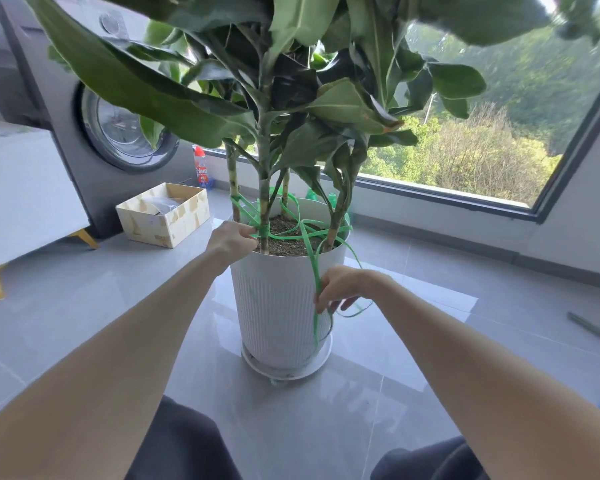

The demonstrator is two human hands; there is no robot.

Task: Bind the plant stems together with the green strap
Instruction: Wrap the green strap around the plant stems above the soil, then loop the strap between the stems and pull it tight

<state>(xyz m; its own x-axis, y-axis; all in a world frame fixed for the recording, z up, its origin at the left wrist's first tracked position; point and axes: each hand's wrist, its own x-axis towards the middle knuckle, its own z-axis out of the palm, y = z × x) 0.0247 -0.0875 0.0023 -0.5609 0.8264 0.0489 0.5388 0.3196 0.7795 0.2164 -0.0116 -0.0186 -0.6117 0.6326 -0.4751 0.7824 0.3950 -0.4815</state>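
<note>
In the head view, your left hand (234, 237) is at the left rim of the white pot (278, 306), its fingers pinched on the green strap (311, 259) just where the strap wraps the front stem (264, 181). From that wrap the strap runs up to the thinner stem (234, 178) behind the pot's left rim, lies in loose loops over the soil (288, 244), passes near the stem (338, 216) at the pot's right rim, then spills over the front rim and hangs down the pot's wall. Your right hand (340, 287) is in front of the pot's right side, below the rim, its fingers curled round the hanging strands, with a slack loop trailing to the right of them.

The strap looks flat, thin and light. It probably bends easily and keeps a slight springy curl, so it is likely to twist, tangle and slip on the smooth stems unless you keep tension on it. Take hold close to the wrap with the left hand to pin it. Grip one single strand with the right hand, not the whole bundle.

The stems look firm but could bruise, so draw them in gently. The pot seems heavy enough not to tip when you pull
</note>
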